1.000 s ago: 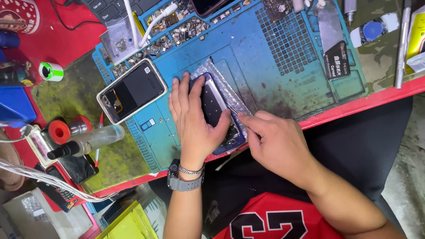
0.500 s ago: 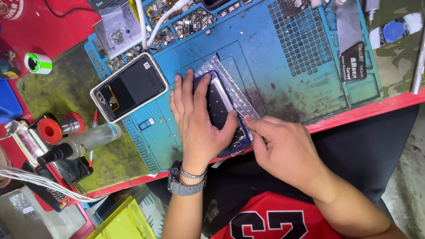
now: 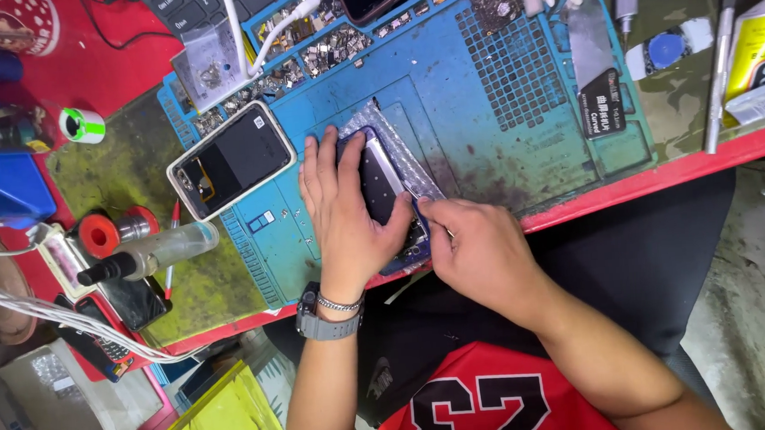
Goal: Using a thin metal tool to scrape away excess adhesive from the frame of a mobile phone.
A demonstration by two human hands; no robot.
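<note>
**Item: dark phone held on blue work mat, near edge of bench**

I log one phone point(image 3: 379, 181), dark-faced with a pale metal frame along its right side and a blue edge at its near end. It lies lengthwise on a sheet of clear bubble wrap point(image 3: 396, 143) on the blue work mat point(image 3: 501, 119), close to the near red edge of the bench point(image 3: 663, 167).

Left hand point(image 3: 343, 217): laid flat over the phone's left side, fingers spread and pointing far, thumb pressed against the near right part. It pins the phone down rather than closing around it. A grey wristwatch point(image 3: 323, 320) sits on that wrist.

Right hand point(image 3: 473, 249): curled shut at the phone's near right corner, fingertips touching the edge. Whether it pinches a small tool I cannot tell.

Hidden: the phone's left half and near end under both hands.

Nearby: a second phone point(image 3: 230, 160) with a white rim, screen up, just left of the left hand; a clear syringe-like tube point(image 3: 150, 253) farther left; small parts in mat trays at the far side, too small to identify.
</note>
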